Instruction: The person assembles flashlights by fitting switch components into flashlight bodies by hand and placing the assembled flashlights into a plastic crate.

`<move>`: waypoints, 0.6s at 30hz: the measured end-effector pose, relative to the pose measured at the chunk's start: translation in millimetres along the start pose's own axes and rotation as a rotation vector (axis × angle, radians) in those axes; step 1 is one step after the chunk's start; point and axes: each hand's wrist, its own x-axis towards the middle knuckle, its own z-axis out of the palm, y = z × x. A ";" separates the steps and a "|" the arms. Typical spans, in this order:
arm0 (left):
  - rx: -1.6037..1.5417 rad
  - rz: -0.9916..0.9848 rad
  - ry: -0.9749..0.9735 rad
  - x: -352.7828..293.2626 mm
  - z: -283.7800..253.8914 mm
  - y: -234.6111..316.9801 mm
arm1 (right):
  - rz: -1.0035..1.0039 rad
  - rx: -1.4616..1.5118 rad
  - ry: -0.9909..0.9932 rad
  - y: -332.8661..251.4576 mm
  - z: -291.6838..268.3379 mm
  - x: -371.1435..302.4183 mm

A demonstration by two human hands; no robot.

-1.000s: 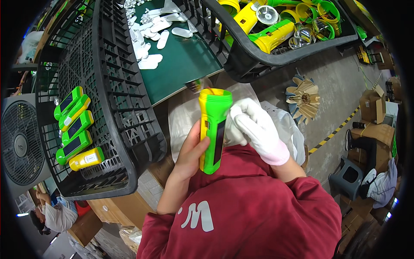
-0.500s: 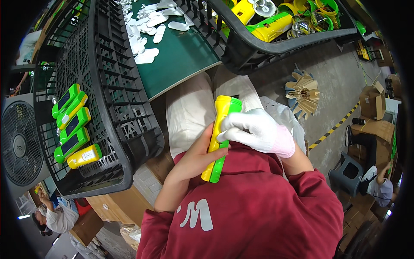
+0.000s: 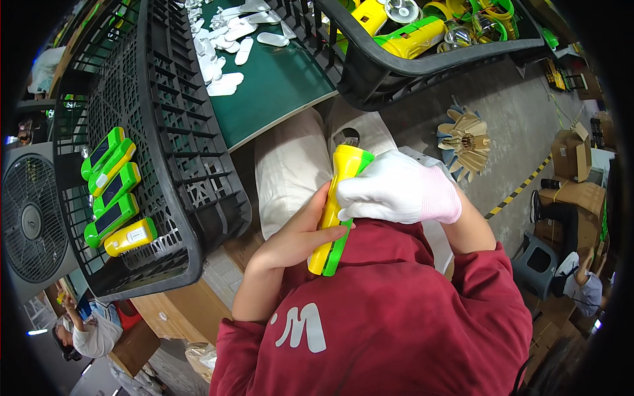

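Observation:
A yellow and green flashlight (image 3: 352,161) lies slantwise over my lap, its wide head pointing away from me. My left hand (image 3: 295,239), bare, is wrapped round the barrel from the left, with the thumb across its lower part. From the right, my right hand (image 3: 393,188) in a white glove closes on the upper barrel with bent fingers. Those fingers cover the middle of the flashlight, and whether they also pinch a small part is hidden. Just beyond the flashlight's head, a small shiny piece (image 3: 350,137) shows against a dark patch; I cannot make out its kind.
A black crate (image 3: 191,261) at the left holds several green and yellow solar-panel lights (image 3: 117,189). Another black crate (image 3: 422,68) at the upper right contains flashlights and shiny parts. White flat pieces (image 3: 228,84) lie on the green table (image 3: 281,86). A fan (image 3: 31,218) stands far left.
My right hand has turned and curled further round the barrel, its elbow shifting outward. The flashlight's head has tilted slightly, and the shiny piece beyond it shows more clearly. My left hand keeps its hold.

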 end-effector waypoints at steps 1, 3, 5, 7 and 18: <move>-0.036 -0.027 -0.025 0.8 -0.6 0.1 | -0.044 -0.032 -0.005 -0.8 -1.6 2.3; -0.073 -0.054 -0.050 1.0 -1.7 -0.6 | -0.087 -0.063 -0.009 -1.2 -5.2 7.3; -0.068 -0.068 -0.053 0.6 -3.4 -1.9 | -0.090 -0.140 -0.129 -0.2 -9.1 12.0; -0.074 -0.074 -0.055 0.5 -4.9 -4.0 | -0.088 -0.117 -0.155 1.3 -9.5 14.3; -0.081 -0.092 -0.156 -0.7 -8.4 -18.1 | -0.128 -0.122 -0.221 0.2 -5.3 14.2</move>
